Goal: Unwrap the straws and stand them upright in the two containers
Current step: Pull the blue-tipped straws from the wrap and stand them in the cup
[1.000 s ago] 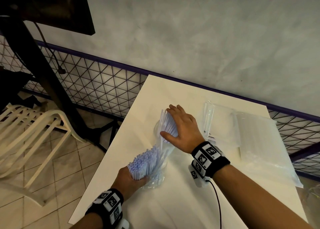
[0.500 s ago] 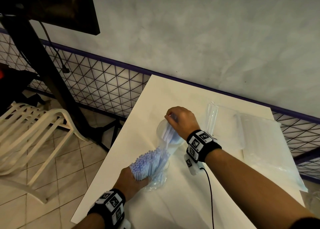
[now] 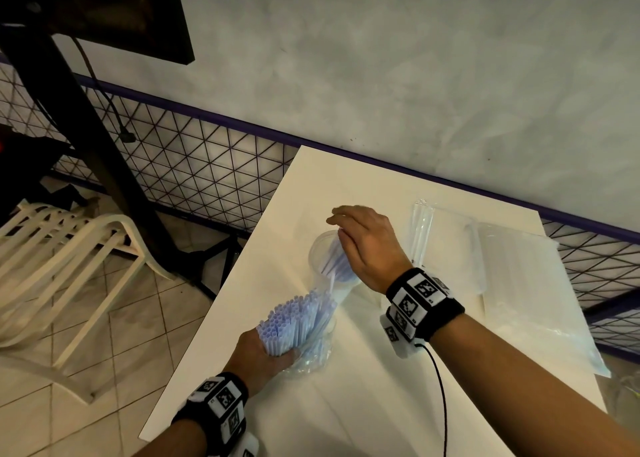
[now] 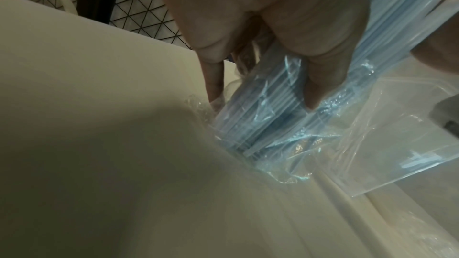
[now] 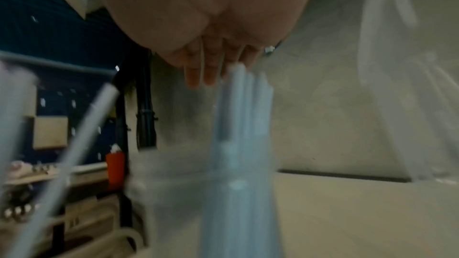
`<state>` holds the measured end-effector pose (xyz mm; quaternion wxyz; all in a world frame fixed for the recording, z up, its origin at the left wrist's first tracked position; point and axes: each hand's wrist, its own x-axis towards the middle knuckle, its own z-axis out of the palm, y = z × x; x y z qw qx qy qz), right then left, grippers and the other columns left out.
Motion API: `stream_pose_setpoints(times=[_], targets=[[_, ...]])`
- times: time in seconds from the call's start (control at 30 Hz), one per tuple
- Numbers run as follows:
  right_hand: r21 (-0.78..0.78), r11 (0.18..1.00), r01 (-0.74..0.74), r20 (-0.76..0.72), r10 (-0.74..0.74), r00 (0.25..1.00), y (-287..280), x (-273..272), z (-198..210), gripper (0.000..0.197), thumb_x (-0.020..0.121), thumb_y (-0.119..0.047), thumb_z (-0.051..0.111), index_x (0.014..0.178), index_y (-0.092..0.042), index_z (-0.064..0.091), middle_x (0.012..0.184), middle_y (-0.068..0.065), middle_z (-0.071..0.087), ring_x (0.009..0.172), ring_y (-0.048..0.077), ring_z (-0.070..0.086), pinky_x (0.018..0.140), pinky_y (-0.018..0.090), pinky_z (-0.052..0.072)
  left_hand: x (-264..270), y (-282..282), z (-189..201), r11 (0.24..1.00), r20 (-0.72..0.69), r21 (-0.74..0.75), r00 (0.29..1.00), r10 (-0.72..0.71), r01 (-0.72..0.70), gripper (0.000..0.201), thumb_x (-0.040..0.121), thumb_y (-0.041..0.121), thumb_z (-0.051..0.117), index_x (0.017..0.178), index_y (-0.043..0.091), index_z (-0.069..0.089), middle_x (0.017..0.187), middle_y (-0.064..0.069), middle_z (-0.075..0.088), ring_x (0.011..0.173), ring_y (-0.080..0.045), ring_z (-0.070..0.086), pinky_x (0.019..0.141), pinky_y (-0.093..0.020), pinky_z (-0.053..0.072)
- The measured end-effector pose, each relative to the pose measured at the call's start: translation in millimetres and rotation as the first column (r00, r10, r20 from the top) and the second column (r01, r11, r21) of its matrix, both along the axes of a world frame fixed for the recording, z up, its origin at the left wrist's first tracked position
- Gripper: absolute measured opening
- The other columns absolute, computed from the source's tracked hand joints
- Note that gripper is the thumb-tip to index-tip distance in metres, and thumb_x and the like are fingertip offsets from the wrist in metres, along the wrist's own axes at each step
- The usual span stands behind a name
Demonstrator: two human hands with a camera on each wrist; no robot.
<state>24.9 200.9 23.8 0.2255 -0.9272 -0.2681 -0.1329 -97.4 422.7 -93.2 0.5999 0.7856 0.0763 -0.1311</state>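
A clear plastic cup (image 3: 316, 248) stands mid-table with several pale blue straws (image 3: 334, 262) leaning in it. My right hand (image 3: 346, 235) hovers over the cup. In the right wrist view its fingers (image 5: 198, 77) hang nearly straight beside the straw tops (image 5: 238, 105), with nothing plainly pinched. Nearer me, my left hand (image 3: 263, 356) grips a thick bundle of straws (image 3: 294, 318) still in its crinkled clear wrapper (image 4: 298, 160). The bundle's open ends tilt toward me and its lower end is on the table. The thumb (image 4: 320, 77) presses on the wrapper.
Two flat clear packs (image 3: 519, 283) and a narrow one (image 3: 420, 228) lie on the white table (image 3: 346, 404) to the right. The table's left edge drops to a tiled floor with a white plastic chair (image 3: 69, 248). A mesh fence and a grey wall stand behind.
My right hand brought a handful of straws from above the bundle down into the cup, and its fingers have since loosened over them. The left hand kept its hold on the bundle.
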Motion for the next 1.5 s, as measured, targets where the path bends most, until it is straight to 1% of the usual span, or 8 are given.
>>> stream_pose_setpoints(times=[0.23,0.4,0.7,0.87,0.97,1.17,1.3,1.5], targets=[[0.023,0.986,-0.164,-0.483,0.155,0.862,2.8,-56.6,35.2,0.064,0.091,-0.030,0.064,0.149,-0.024,0.038,0.144,-0.010,0.046,0.101,0.005,0.053,0.077,0.004,0.035,0.6,-0.6,1.6,0.999,0.036,0.047,0.999,-0.007,0.005,0.041,0.063,0.018,0.087,0.084,0.039,0.059,0.087,0.041,0.062,0.082,0.017,0.062,0.069,0.000,0.044],[-0.104,0.979,-0.173,-0.469,0.105,0.877,3.4,-72.3,16.2,0.069,0.085,-0.046,0.070,0.145,-0.027,0.043,0.131,-0.010,0.054,0.089,0.003,0.052,0.079,0.017,0.042,0.6,-1.9,1.0,0.998,0.060,0.065,0.998,-0.027,0.023,0.043,0.065,0.016,0.085,0.086,0.041,0.057,0.088,0.045,0.060,0.083,0.019,0.060,0.066,0.003,0.043],[0.453,0.871,0.188,-0.594,0.138,0.793,12.7,-90.5,-13.8,0.051,0.072,-0.013,0.086,0.118,-0.025,0.065,0.086,0.003,0.065,0.064,0.010,0.057,0.068,0.029,0.054,0.5,-1.8,-1.1,0.997,0.042,0.075,0.999,0.001,-0.004,0.044,0.064,0.016,0.086,0.087,0.042,0.059,0.084,0.028,0.067,0.083,0.017,0.061,0.065,0.001,0.045],[0.367,0.916,0.160,-0.581,0.091,0.809,16.1,-96.1,-34.1,0.036,0.078,-0.017,0.083,0.111,-0.017,0.071,0.083,-0.013,0.055,0.062,0.002,0.054,0.064,0.011,0.040,-0.1,-2.8,-1.5,0.994,0.064,0.104,0.997,-0.037,0.031,0.046,0.064,0.018,0.085,0.093,0.041,0.057,0.088,0.049,0.057,0.084,0.023,0.057,0.066,0.005,0.040],[0.296,0.950,0.097,-0.532,0.080,0.843,17.0,-95.4,-34.3,0.017,0.086,-0.021,0.075,0.094,-0.032,0.065,0.079,-0.018,0.052,0.063,0.000,0.051,0.063,0.008,0.036,0.3,-2.6,-2.7,0.994,0.061,0.102,0.998,-0.034,0.028,0.046,0.064,0.017,0.086,0.094,0.037,0.058,0.087,0.047,0.058,0.083,0.021,0.058,0.065,0.004,0.041],[0.164,0.987,0.003,-0.472,0.075,0.878,17.9,-91.0,-30.9,0.019,0.088,-0.032,0.057,0.077,-0.016,0.054,0.072,-0.001,0.054,0.063,0.016,0.049,0.062,0.035,0.045,0.6,-2.8,-2.1,0.998,0.012,0.064,1.000,0.002,-0.003,0.042,0.065,0.012,0.085,0.087,0.036,0.059,0.078,0.027,0.070,0.076,0.018,0.061,0.062,0.001,0.044],[0.264,0.962,0.065,-0.492,0.076,0.867,20.5,-92.2,-35.9,0.007,0.079,-0.023,0.062,0.076,-0.018,0.058,0.069,-0.001,0.057,0.060,0.011,0.047,0.058,0.027,0.042,0.8,-0.9,-2.2,0.998,-0.005,0.061,1.000,-0.012,0.012,0.037,0.064,0.019,0.085,0.094,0.025,0.064,0.086,0.004,0.072,0.076,0.005,0.066,0.066,-0.011,0.050],[0.245,0.966,0.082,-0.520,0.060,0.852,22.8,-92.7,-44.1,0.008,0.074,-0.018,0.060,0.070,-0.016,0.053,0.066,0.000,0.054,0.061,0.014,0.047,0.059,0.030,0.042,-1.0,-0.9,2.7,0.998,-0.012,0.053,1.000,-0.020,0.021,0.039,0.064,0.018,0.086,0.094,0.029,0.063,0.093,0.009,0.070,0.083,0.005,0.066,0.065,-0.007,0.048]])
